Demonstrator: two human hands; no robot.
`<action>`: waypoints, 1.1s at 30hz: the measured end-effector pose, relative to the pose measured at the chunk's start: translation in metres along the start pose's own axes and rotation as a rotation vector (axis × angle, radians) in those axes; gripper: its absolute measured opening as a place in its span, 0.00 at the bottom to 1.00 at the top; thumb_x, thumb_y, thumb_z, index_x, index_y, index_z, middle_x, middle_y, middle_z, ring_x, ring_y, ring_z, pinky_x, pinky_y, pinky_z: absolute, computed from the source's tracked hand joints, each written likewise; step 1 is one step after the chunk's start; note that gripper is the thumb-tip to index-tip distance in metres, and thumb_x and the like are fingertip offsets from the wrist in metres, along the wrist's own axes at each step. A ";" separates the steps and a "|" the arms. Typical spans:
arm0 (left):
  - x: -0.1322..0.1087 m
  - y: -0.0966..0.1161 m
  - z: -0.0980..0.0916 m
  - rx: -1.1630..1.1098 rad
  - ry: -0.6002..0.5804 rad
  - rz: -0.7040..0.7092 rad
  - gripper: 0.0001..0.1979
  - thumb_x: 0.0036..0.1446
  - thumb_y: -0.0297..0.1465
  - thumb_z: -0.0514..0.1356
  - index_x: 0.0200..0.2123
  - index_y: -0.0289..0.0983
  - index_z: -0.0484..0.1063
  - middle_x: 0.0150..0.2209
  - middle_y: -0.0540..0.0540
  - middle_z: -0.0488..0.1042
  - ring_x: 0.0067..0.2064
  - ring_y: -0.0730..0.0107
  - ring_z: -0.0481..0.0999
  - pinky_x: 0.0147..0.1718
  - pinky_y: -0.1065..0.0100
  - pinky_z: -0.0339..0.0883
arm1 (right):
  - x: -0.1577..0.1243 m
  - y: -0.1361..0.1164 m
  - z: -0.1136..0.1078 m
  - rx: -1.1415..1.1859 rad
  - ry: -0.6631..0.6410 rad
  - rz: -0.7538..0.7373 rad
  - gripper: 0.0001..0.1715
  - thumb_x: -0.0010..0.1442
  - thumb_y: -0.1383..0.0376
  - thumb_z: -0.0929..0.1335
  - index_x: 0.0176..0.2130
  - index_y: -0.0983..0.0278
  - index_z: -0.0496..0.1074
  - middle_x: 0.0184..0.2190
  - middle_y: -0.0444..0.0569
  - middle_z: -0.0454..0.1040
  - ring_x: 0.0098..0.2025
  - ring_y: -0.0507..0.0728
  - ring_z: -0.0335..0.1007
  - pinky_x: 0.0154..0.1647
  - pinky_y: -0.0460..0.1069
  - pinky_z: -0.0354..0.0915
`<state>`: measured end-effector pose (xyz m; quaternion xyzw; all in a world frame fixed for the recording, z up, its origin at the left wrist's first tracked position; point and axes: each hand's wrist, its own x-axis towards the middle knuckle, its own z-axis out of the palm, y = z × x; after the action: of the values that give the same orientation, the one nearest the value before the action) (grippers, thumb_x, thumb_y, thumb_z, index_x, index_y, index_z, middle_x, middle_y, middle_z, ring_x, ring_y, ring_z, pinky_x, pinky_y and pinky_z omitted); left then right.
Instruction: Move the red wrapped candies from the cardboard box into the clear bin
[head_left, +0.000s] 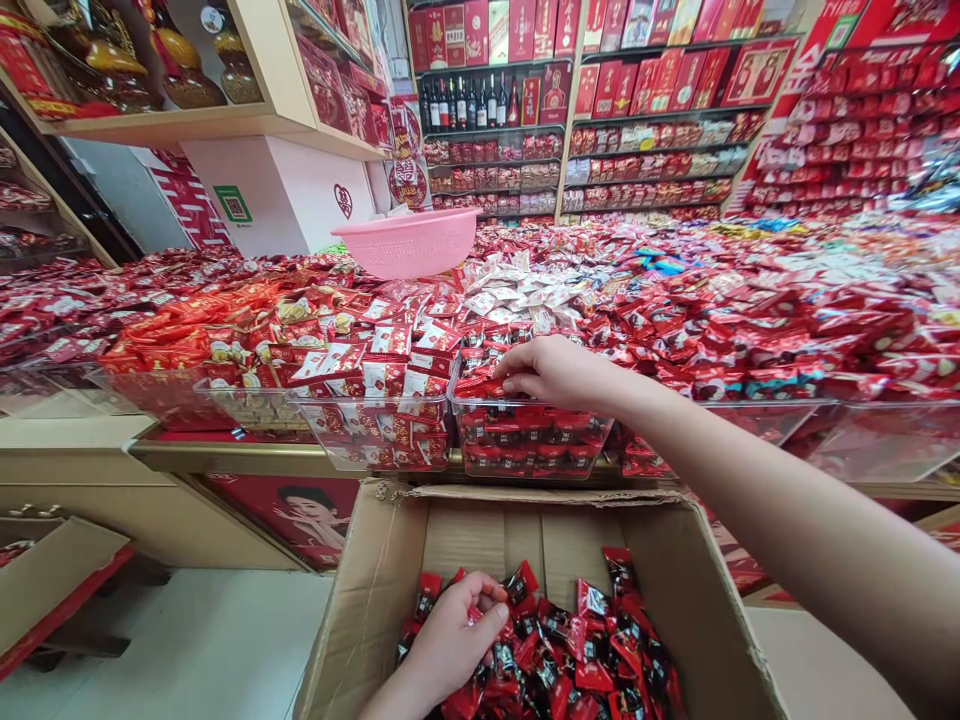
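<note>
Red and black wrapped candies (pixel 592 650) lie loose in an open cardboard box (pixel 480 535). My left hand (pixel 457 630) is down inside the box, its fingers curled at a red and black packet near the tips. Over a clear plastic bin (pixel 532 465) on the counter, my right hand (pixel 544 370) has its fingers bent together at a red packet (pixel 480 385) on the bin's left side. Similar packets are stacked in rows in that bin. Beside it on the left stands a bin of red and white packets (pixel 390 375).
A pink plastic basket (pixel 409 245) rests on the candy heaps behind the bins. More bins of wrapped sweets line the counter on both sides. Shelves with bottles (pixel 465 105) and red boxes rise behind. Another cardboard box (pixel 56 580) stands at the lower left.
</note>
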<state>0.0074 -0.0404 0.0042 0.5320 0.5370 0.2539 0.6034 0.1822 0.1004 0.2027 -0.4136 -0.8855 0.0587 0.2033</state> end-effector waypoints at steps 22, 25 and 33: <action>-0.032 0.082 -0.006 -0.294 0.147 0.370 0.35 0.45 0.22 0.54 0.52 0.52 0.41 0.39 0.51 0.60 0.32 0.78 0.66 0.32 0.75 0.61 | -0.096 -0.064 0.062 0.394 -0.138 0.061 0.14 0.51 0.61 0.63 0.38 0.63 0.67 0.29 0.48 0.69 0.29 0.51 0.63 0.27 0.45 0.59; -0.034 0.092 -0.003 -0.280 0.153 0.392 0.35 0.47 0.23 0.54 0.52 0.54 0.40 0.42 0.51 0.60 0.33 0.78 0.66 0.32 0.75 0.63 | -0.100 -0.062 0.068 0.448 -0.102 0.084 0.09 0.52 0.63 0.63 0.34 0.63 0.68 0.28 0.46 0.68 0.29 0.51 0.63 0.29 0.44 0.59; -0.033 0.103 -0.008 -0.233 0.079 0.357 0.21 0.47 0.26 0.57 0.45 0.42 0.57 0.39 0.47 0.70 0.41 0.69 0.69 0.41 0.69 0.64 | -0.085 -0.052 0.036 0.455 -0.040 -0.004 0.08 0.53 0.65 0.61 0.31 0.65 0.68 0.26 0.45 0.70 0.27 0.49 0.64 0.28 0.43 0.59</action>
<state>0.0173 -0.0346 0.1122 0.5350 0.4245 0.4378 0.5847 0.1795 0.0043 0.1575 -0.3542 -0.8541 0.2645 0.2740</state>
